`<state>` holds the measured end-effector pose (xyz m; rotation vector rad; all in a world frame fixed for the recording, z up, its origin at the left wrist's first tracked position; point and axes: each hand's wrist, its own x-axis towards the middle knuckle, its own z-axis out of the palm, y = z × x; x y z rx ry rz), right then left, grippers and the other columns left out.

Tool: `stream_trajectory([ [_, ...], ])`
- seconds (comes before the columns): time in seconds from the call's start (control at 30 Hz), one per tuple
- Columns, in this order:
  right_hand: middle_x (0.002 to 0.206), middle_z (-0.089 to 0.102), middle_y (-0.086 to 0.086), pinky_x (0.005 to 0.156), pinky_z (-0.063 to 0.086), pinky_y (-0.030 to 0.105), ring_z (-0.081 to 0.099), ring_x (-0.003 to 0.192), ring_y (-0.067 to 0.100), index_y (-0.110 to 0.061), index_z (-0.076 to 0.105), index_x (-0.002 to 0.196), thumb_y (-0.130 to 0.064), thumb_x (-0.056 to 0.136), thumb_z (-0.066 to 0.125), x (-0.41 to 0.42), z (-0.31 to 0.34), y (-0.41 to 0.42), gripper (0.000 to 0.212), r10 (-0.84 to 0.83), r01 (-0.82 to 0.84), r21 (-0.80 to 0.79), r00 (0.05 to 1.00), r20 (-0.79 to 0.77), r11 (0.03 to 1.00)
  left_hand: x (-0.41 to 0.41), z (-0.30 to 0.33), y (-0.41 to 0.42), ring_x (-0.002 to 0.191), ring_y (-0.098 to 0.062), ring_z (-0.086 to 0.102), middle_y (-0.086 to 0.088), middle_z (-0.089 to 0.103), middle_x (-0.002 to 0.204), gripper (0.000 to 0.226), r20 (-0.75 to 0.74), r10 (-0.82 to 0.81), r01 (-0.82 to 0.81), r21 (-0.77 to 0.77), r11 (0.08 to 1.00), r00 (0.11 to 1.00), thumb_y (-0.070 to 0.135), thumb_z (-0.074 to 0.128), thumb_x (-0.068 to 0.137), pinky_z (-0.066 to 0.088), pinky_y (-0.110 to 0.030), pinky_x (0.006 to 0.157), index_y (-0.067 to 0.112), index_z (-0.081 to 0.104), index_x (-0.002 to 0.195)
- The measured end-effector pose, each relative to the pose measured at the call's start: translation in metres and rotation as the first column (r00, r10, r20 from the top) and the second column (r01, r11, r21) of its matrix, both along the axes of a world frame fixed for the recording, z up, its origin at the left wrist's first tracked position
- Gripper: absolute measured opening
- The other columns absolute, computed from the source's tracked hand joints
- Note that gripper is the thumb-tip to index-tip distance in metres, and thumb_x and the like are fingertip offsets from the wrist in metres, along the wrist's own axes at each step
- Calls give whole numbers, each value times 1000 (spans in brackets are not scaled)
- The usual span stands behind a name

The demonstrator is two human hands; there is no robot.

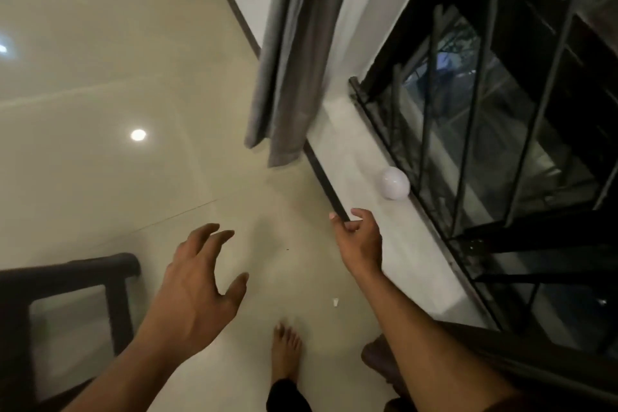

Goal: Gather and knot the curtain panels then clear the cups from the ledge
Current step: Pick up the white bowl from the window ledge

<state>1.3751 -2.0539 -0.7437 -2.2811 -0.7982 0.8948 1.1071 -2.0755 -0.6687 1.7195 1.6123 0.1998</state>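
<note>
**A:** What do I have closest to me?

**B:** At six o'clock, a bare foot (286, 353) on the pale tiled floor (117, 84), with a dark chair frame (67, 281) at eight o'clock. A small white scrap (335, 302) lies on the tiles just right of centre.

**A:** And the hands?

**B:** I see my left hand (197, 281) at about seven o'clock, palm down over the floor, fingers spread and bent like a claw. It holds nothing and touches nothing that I can make out.

**A:** The right one?

**B:** My right hand (359, 241) is at about five o'clock, reaching out over the near edge of the ledge (364, 157). Its fingers are loosely curled with the thumb apart from them, and there is nothing between them. Whether a fingertip brushes the dark edge strip I cannot tell.

**A:** Where is the cup?

**B:** The white cup (394, 183) stands on the ledge at three o'clock, just beside the black window grille (468, 130), a little beyond the right hand and apart from it. I only see one.

**A:** The curtain?

**B:** The grey curtain (294, 60) hangs at twelve o'clock, past the cup, its folds loose and its hem clear of the floor, beside the far end of the ledge. Neither hand is near it.
</note>
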Motion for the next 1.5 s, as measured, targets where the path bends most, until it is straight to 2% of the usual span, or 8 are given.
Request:
stream_trajectory([
  [0.13,118,66,1,85,48,30,64,106,23,-16,51,137,-49,89,74,86,-26,20,63,-157,157,-7,987,-15,988,78,-17,33,142,-21,37,5,33,158,71,21,-119,118,19,993,993,40,73,86,39,-42,114,26,42,149],
  [0.33,135,63,14,96,58,52,65,119,36,-20,41,147,-62,84,68,161,-100,47,81,-454,441,-111,871,-185,891,162,-48,72,144,-20,35,6,30,160,72,22,-246,245,29,969,969,43,69,88,39,-43,115,27,39,151],
  [0.5,143,58,19,93,58,52,64,119,41,-9,39,151,-37,101,63,187,-127,74,62,-570,569,-144,701,-429,809,196,-83,92,147,-19,30,9,21,163,74,-12,-309,309,-21,951,951,45,67,91,39,-38,117,30,31,154],
  [0.63,106,73,15,59,59,33,73,77,22,-12,40,151,-32,105,55,200,-147,92,52,-505,523,-68,768,-393,849,202,-107,98,146,-19,32,6,25,162,74,-33,-347,345,-33,938,937,42,69,90,38,-37,116,27,34,154],
  [0.87,90,75,12,55,57,29,72,66,20,-14,40,151,-15,106,42,205,-159,88,45,-471,484,-70,792,-388,872,200,-120,95,143,-21,36,4,27,161,75,-45,-352,351,-30,936,935,41,70,89,41,-37,112,24,35,153],
  [1.07,80,73,14,60,51,35,66,64,29,-17,50,132,-12,104,46,177,-125,74,29,-420,450,-23,814,-400,893,178,-99,82,144,-20,36,5,29,161,72,-33,-271,271,-7,963,962,40,71,89,40,-39,114,26,38,152],
  [1.33,73,75,12,44,50,26,64,51,19,-16,56,132,-17,102,54,53,-52,51,30,-132,160,37,909,-395,986,75,-36,35,145,-18,32,10,25,160,73,-53,-78,79,7,997,996,44,69,88,34,-36,116,31,35,152],
  [1.5,75,76,12,47,50,29,66,55,21,-19,53,132,-19,102,55,-76,-10,37,30,75,-47,73,888,-453,996,-27,15,-8,148,-18,29,12,21,162,73,-76,100,-97,47,994,992,47,67,89,32,-39,121,32,34,153],
])
